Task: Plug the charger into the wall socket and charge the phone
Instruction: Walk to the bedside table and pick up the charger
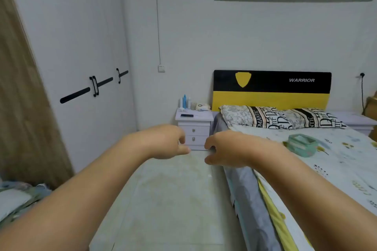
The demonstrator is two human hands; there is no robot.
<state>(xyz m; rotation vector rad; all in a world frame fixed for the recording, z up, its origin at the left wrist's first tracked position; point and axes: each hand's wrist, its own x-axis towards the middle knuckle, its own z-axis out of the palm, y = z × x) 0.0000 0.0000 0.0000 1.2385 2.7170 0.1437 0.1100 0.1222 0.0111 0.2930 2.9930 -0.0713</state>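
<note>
A dark phone [186, 115] lies flat on top of a white nightstand [194, 126] at the far end of the room. A white wall socket [161, 68] sits on the wall above and left of the nightstand, with a thin cable running up from it. White items, possibly a charger and cable [201, 109], lie on the nightstand behind the phone; I cannot tell for sure. My left hand [169, 141] and my right hand [223, 150] reach forward at mid-frame, fingers loosely curled and apart, holding nothing, well short of the nightstand.
A white wardrobe [81, 63] with black handles lines the left wall. A bed [306, 159] with a yellow-and-black headboard, two pillows and a green box [303, 144] fills the right. Several bottles [184, 101] stand on the nightstand. A pale floor aisle [173, 199] runs between them.
</note>
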